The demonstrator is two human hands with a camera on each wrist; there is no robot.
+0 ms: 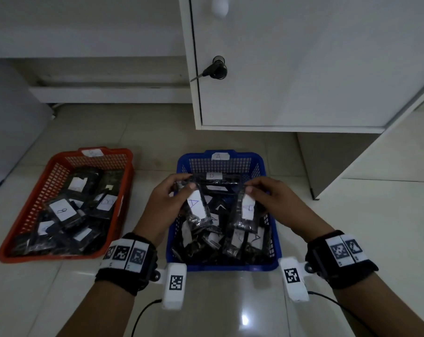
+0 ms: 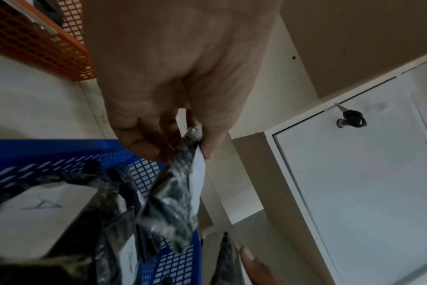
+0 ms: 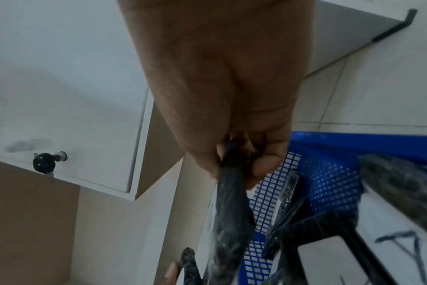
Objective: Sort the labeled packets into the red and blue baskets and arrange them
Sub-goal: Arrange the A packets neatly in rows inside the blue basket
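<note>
Both wrists sit nearest me; my left hand [image 1: 168, 199] pinches 1 black crinkly plastic packet labelled A [image 1: 196, 206], my right hand [image 1: 270, 197] pinches another [image 1: 246, 212], hung upright over the blue mesh basket [image 1: 273, 235], probably for standing in rows; orange-red mesh basket [image 1: 23, 224] left.

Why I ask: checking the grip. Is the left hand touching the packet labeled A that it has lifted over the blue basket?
Touching. The left wrist view shows the left hand pinching the packet at its top edge.
</note>
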